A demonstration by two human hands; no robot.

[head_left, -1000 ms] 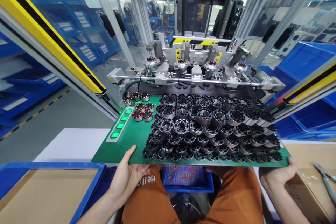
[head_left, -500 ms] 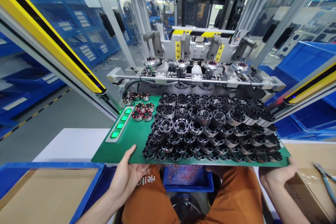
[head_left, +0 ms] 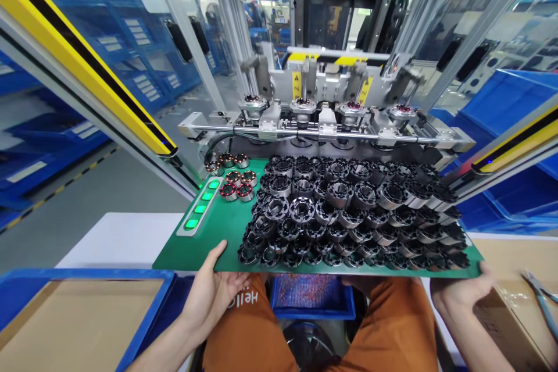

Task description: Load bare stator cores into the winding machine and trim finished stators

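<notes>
My left hand [head_left: 213,282] holds the front edge of a green board [head_left: 204,250], thumb on top and fingers underneath. At the board's front right corner, my right hand [head_left: 464,290] grips the edge, its fingers partly hidden below. Rows of black-and-silver stator rings [head_left: 340,192] are stacked over most of the board. Several copper-wound rings [head_left: 233,177] sit at its back left, beside a strip of green lit buttons [head_left: 200,208].
Behind the board stands a machine with a metal rail [head_left: 326,131] and four ring holders. Blue trays [head_left: 168,285] flank the left side and lie below [head_left: 314,296]. Pliers [head_left: 543,302] rest on a cardboard box [head_left: 514,325] at right. Yellow-black posts [head_left: 108,81] rise at both sides.
</notes>
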